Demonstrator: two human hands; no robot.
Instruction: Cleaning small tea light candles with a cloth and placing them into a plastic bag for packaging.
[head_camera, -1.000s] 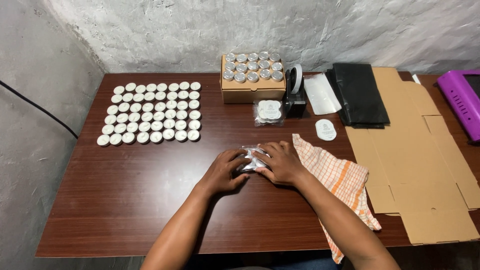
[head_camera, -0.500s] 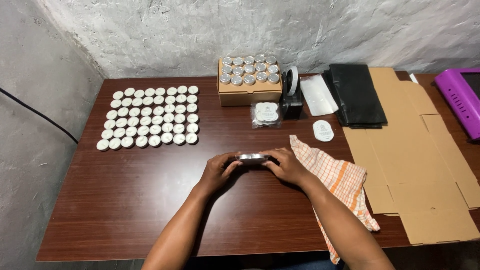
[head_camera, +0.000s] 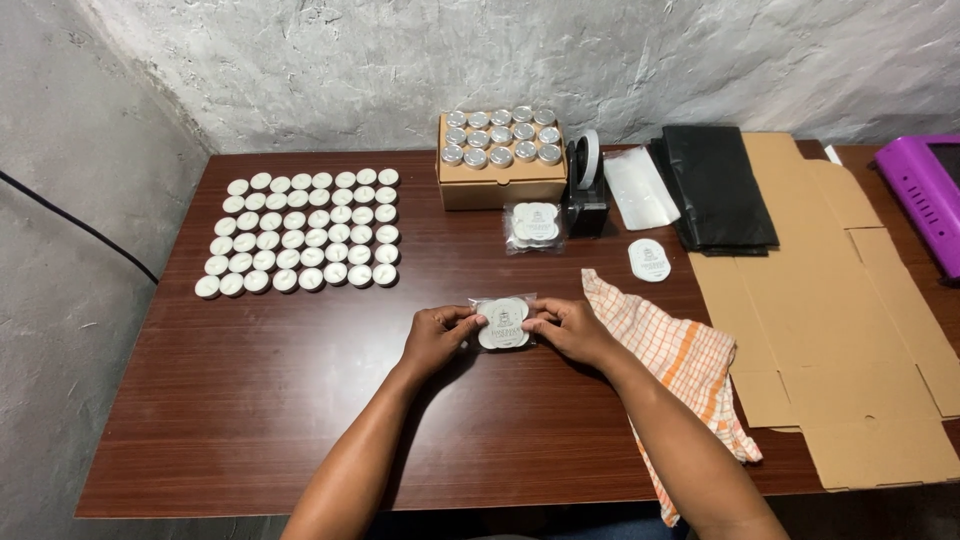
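A small clear plastic packet of white round candles (head_camera: 503, 323) is held between two hands over the dark brown wooden table (head_camera: 250, 400).

The packet is pinched at its left edge by the left hand (head_camera: 437, 338) and at its right edge by the right hand (head_camera: 568, 328), with fingers closed on it. Just beside the right hand an orange and white checked cloth (head_camera: 680, 360) is spread. Rows of white round candles (head_camera: 300, 232) are laid out far to the left. Behind are seen a brown cardboard box of silver-cupped candles (head_camera: 500, 160), another clear packet of candles (head_camera: 533, 225), a black tape holder (head_camera: 585, 190) and flat brown cardboard sheets (head_camera: 850, 330).
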